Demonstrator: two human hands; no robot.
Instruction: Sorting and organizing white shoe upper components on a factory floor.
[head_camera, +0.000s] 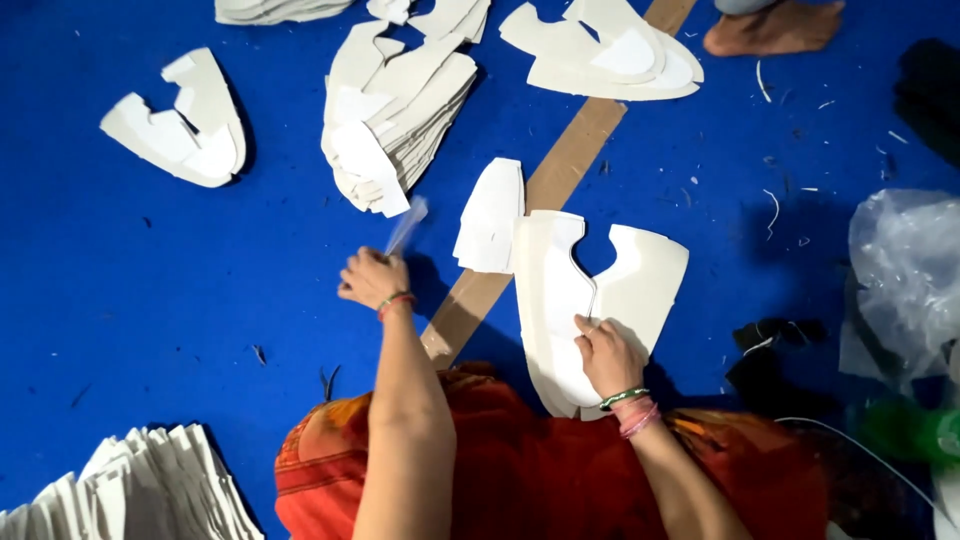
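Pressing white cut piece (590, 300) (right hand (605, 355))

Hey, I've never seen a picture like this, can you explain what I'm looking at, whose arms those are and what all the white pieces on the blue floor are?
This is one picture from a camera worn on a person's head, looking down, so the two bare arms reaching up from the bottom are the wearer's own. There is no machine. The left hand holds a small, blurred pale tool or slip; I cannot tell what it is. The right hand presses on a large white cut piece with a notch at its top. It lies on a blue surface, partly over a brown cardboard strip. Around lie a stack of white cut pieces, more shaped pieces to the left, a fanned pile at bottom left, and a clear plastic bag at right. Another person's bare foot shows at the top.
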